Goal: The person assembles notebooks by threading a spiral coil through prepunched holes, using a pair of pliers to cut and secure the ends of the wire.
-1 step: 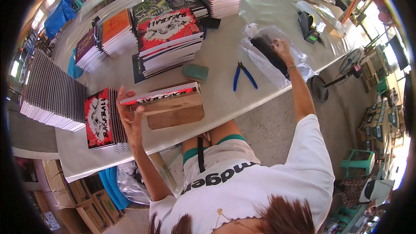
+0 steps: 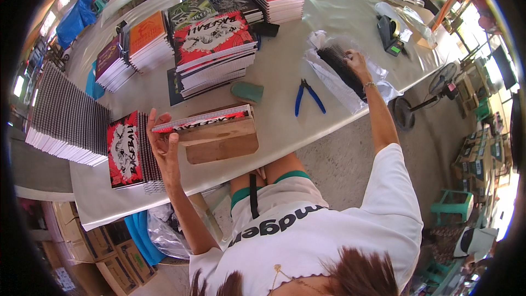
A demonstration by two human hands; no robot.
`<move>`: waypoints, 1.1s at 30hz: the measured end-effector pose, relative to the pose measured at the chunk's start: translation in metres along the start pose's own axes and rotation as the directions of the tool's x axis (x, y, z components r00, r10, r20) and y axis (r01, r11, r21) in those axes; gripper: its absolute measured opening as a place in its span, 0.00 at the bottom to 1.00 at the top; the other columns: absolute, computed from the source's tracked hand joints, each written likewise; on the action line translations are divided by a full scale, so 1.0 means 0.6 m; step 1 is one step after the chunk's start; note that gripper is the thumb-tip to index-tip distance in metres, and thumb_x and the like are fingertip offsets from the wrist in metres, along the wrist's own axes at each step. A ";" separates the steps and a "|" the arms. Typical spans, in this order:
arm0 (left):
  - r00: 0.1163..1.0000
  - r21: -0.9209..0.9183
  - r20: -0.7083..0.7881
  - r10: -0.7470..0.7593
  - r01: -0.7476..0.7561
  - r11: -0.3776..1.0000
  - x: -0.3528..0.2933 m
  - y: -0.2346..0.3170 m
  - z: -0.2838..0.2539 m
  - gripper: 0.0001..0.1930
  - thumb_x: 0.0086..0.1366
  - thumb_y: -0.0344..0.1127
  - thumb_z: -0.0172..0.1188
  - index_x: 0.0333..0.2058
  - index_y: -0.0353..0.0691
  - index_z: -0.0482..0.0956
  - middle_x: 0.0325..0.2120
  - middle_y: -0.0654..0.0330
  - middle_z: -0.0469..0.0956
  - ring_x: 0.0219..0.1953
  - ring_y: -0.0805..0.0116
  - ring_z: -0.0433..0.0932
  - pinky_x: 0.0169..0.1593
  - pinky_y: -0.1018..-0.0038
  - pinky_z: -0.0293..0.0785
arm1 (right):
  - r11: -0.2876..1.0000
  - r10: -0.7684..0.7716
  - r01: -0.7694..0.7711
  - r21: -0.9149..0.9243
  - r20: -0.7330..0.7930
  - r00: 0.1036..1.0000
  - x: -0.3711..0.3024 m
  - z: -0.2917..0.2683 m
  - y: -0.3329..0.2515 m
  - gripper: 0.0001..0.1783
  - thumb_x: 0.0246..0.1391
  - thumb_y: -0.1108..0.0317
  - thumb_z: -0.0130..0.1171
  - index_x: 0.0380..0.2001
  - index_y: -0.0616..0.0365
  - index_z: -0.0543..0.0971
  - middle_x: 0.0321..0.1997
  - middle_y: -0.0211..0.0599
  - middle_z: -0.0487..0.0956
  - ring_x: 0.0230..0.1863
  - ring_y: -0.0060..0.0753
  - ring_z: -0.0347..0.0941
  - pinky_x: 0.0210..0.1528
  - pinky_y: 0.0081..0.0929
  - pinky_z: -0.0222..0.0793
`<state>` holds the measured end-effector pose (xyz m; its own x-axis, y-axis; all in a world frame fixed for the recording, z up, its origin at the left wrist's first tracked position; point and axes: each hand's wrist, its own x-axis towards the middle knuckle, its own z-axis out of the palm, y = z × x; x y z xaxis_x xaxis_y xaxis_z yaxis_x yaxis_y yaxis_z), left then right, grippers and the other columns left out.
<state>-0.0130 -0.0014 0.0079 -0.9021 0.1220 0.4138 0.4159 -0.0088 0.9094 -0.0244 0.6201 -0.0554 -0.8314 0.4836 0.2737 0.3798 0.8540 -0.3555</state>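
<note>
My left hand (image 2: 164, 142) grips the left end of a red-covered notebook (image 2: 205, 119), thumb on the near side and fingers behind. That notebook stands on its long edge in a wooden holder (image 2: 222, 142) near the table's front edge. To the right, my right hand (image 2: 357, 66) reaches into an opened clear plastic bag (image 2: 342, 90) with fingers closed on black binding coils (image 2: 334, 57); the fingertips are partly hidden. Blue-handled cutters (image 2: 309, 97) lie spread between the bag and the holder. A green rounded block (image 2: 247, 92) sits behind the holder.
A stack of red notebooks (image 2: 126, 148) lies left of my left hand, beside a tall coil-bound stack (image 2: 68, 115). More book piles (image 2: 213, 38) stand farther back. A tape dispenser (image 2: 390, 35) is at the right, and a fan (image 2: 438, 85) stands past the table edge.
My right hand has shifted very slightly at the black coils. My left hand stays on the notebook.
</note>
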 end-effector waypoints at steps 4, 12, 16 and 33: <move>0.998 0.013 -0.046 -0.051 0.052 0.999 -0.010 0.012 0.018 0.35 0.68 0.51 0.54 0.67 0.42 0.55 0.58 0.50 0.66 0.61 0.64 0.62 0.66 0.65 0.52 | 0.992 -0.066 0.071 0.102 -0.056 0.996 0.016 0.012 0.012 0.14 0.45 0.67 0.65 0.39 0.56 0.83 0.37 0.48 0.83 0.40 0.47 0.80 0.46 0.36 0.73; 0.956 0.320 -0.275 0.098 -0.005 0.947 -0.024 0.049 0.067 0.33 0.69 0.50 0.51 0.67 0.40 0.54 0.66 0.49 0.55 0.68 0.57 0.52 0.69 0.60 0.44 | 0.998 -0.062 0.056 -0.030 -0.229 0.972 0.038 -0.029 -0.010 0.09 0.48 0.69 0.60 0.33 0.54 0.85 0.37 0.45 0.82 0.42 0.46 0.79 0.48 0.38 0.73; 0.880 0.686 -0.232 0.415 -0.154 0.711 -0.047 0.067 0.092 0.31 0.68 0.46 0.54 0.65 0.39 0.58 0.65 0.49 0.55 0.68 0.51 0.47 0.69 0.54 0.42 | 0.996 -0.075 0.062 -0.071 -0.195 0.978 0.028 -0.049 -0.056 0.07 0.49 0.69 0.58 0.29 0.53 0.84 0.37 0.45 0.81 0.44 0.48 0.77 0.49 0.39 0.72; 0.949 0.765 0.007 0.316 -0.209 0.610 -0.026 0.070 0.218 0.29 0.55 0.56 0.67 0.50 0.48 0.74 0.64 0.56 0.56 0.70 0.48 0.46 0.66 0.37 0.27 | 0.596 -0.557 0.380 0.708 0.024 0.830 -0.263 -0.168 -0.448 0.12 0.54 0.73 0.60 0.42 0.59 0.82 0.35 0.38 0.78 0.35 0.29 0.71 0.42 0.25 0.68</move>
<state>0.0334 0.1261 0.0343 -0.7235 0.1197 0.6799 0.5295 0.7281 0.4353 0.0458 0.3335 0.0869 -0.9114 -0.0791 0.4039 -0.3766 0.5565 -0.7406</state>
